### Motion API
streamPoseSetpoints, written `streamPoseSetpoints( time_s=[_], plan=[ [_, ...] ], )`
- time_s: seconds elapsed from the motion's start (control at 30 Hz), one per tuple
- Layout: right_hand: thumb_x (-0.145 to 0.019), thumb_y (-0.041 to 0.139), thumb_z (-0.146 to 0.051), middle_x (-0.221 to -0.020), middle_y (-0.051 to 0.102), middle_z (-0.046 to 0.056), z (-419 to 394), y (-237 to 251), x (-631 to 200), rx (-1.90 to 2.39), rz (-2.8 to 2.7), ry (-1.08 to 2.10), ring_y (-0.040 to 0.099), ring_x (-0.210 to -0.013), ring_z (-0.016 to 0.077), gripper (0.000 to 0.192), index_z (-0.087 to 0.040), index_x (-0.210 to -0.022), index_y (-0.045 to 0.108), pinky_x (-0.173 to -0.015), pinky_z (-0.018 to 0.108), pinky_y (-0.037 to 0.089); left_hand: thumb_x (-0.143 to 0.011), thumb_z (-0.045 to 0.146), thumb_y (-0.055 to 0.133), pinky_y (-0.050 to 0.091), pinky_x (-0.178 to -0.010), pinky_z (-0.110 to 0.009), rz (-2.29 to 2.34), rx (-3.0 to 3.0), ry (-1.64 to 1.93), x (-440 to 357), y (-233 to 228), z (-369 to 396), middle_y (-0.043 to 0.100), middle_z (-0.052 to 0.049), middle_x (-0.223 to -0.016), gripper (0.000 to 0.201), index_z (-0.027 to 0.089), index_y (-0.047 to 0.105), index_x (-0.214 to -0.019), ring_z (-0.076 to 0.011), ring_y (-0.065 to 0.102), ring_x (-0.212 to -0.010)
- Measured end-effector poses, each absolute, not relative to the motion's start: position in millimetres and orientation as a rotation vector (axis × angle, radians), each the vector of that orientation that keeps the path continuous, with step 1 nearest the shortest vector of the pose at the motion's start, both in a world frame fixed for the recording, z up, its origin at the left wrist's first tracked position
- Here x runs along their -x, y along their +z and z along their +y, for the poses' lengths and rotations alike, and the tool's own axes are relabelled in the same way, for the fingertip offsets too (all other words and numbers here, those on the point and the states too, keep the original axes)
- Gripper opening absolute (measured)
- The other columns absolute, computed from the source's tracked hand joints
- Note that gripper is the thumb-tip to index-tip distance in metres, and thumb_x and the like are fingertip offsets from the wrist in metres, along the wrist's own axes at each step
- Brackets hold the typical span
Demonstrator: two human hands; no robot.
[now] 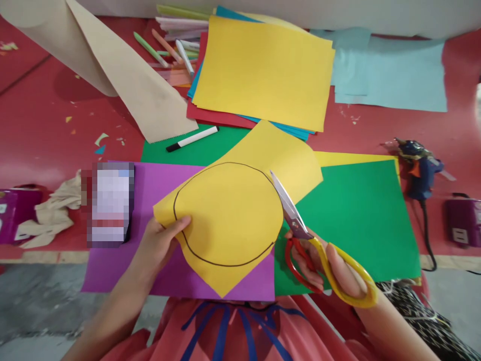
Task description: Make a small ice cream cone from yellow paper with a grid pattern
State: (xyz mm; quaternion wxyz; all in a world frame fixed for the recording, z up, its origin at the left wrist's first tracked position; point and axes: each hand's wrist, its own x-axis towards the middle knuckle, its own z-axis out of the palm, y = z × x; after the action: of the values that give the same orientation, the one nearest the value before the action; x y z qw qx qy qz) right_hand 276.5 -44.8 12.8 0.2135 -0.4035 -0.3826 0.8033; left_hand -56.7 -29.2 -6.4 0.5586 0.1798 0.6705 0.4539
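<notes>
The left hand (161, 245) was closed in a pinch on the left edge of a yellow sheet (233, 210) marked with a black drawn circle, thumb on top, holding it up over a purple sheet (124, 271) and a green sheet (356, 220). The right hand (330, 265) had its fingers through the red and yellow loops of the scissors (300, 230), whose blades were parted and biting into the yellow sheet's right side along the line. Farther out on the red table (45, 130) lay a black marker (192, 139), a stack of coloured paper (263, 70), pens (169, 50) and a glue gun (419, 168).
</notes>
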Motion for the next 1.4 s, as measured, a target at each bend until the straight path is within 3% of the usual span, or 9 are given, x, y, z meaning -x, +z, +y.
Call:
streamPoseSetpoints(
  time_s=[0.1,0.23,0.4,0.67,0.8,1.1,1.27,1.4],
  plan=[
    [-0.087,0.028,-0.076,-0.051,0.039,-0.005,-38,20,-276,1.058,-1.010,2.258,0.029,-0.039,0.0113,0.060,-0.026,-0.111,0.050,-0.041,0.029,0.028,-0.061,0.028,0.085,0.062,-0.076,-0.032,1.624,-0.524,1.054,67,-11,-27,0.076,-0.001,-0.098,0.045,0.024,0.072,-0.103,-0.0253,0.072,-0.090],
    [-0.085,0.028,-0.079,-0.051,0.037,-0.005,-35,22,-274,1.067,-0.938,2.359,0.029,-0.040,0.0120,0.066,-0.025,-0.118,0.048,-0.042,0.029,0.028,-0.062,0.027,0.086,0.061,-0.072,-0.026,1.648,-0.623,1.074,76,-13,-28,0.077,-0.001,-0.096,0.049,0.022,0.070,-0.108,-0.0225,0.071,-0.087],
    [-0.085,0.029,-0.079,-0.048,0.035,-0.005,-29,28,-267,1.068,-0.988,2.302,0.029,-0.040,0.0116,0.057,-0.026,-0.088,0.050,-0.043,0.029,0.029,-0.056,0.034,0.088,0.062,-0.075,-0.031,1.724,-0.735,1.001,80,-8,-27,0.076,-0.003,-0.096,0.044,0.020,0.073,-0.095,-0.0266,0.071,-0.090],
    [-0.082,0.032,-0.082,-0.050,0.033,-0.009,-27,28,-266,1.178,-1.026,2.287,0.023,-0.032,0.0073,0.066,-0.023,-0.106,0.047,-0.032,0.025,0.020,-0.059,0.043,0.083,0.059,-0.087,-0.043,1.744,-0.841,0.943,81,-3,-24,0.075,-0.003,-0.104,0.040,0.028,0.073,-0.095,-0.0326,0.068,-0.101],
    [-0.081,0.035,-0.081,-0.053,0.032,-0.009,-34,22,-269,1.190,-0.989,2.275,0.024,-0.032,0.0061,0.066,-0.024,-0.111,0.048,-0.031,0.023,0.020,-0.059,0.040,0.083,0.058,-0.087,-0.045,1.743,-0.809,0.941,75,3,-21,0.075,-0.001,-0.095,0.036,0.029,0.071,-0.092,-0.0336,0.068,-0.102],
    [-0.091,0.034,-0.069,-0.057,0.037,-0.009,-47,7,-280,1.159,-0.979,2.256,0.023,-0.033,0.0044,0.056,-0.024,-0.122,0.044,-0.028,0.018,0.020,-0.056,0.034,0.088,0.059,-0.085,-0.043,1.628,-0.608,0.957,72,-4,-15,0.076,-0.002,-0.094,0.039,0.029,0.072,-0.092,-0.0329,0.069,-0.102],
    [-0.096,0.032,-0.062,-0.058,0.038,-0.009,-55,-3,-283,1.143,-0.978,2.229,0.026,-0.032,0.0042,0.050,-0.023,-0.125,0.043,-0.028,0.017,0.021,-0.058,0.030,0.087,0.062,-0.078,-0.038,1.507,-0.465,1.020,63,2,-9,0.075,-0.005,-0.106,0.056,0.023,0.068,-0.111,-0.0321,0.070,-0.100],
    [-0.096,0.031,-0.061,-0.057,0.039,-0.009,-61,-11,-284,1.169,-0.950,2.183,0.028,-0.031,0.0053,0.051,-0.023,-0.128,0.043,-0.027,0.018,0.019,-0.064,0.033,0.083,0.062,-0.075,-0.033,1.505,-0.378,1.034,58,3,-13,0.075,-0.006,-0.107,0.054,0.021,0.066,-0.114,-0.0301,0.071,-0.098]
  ],
)
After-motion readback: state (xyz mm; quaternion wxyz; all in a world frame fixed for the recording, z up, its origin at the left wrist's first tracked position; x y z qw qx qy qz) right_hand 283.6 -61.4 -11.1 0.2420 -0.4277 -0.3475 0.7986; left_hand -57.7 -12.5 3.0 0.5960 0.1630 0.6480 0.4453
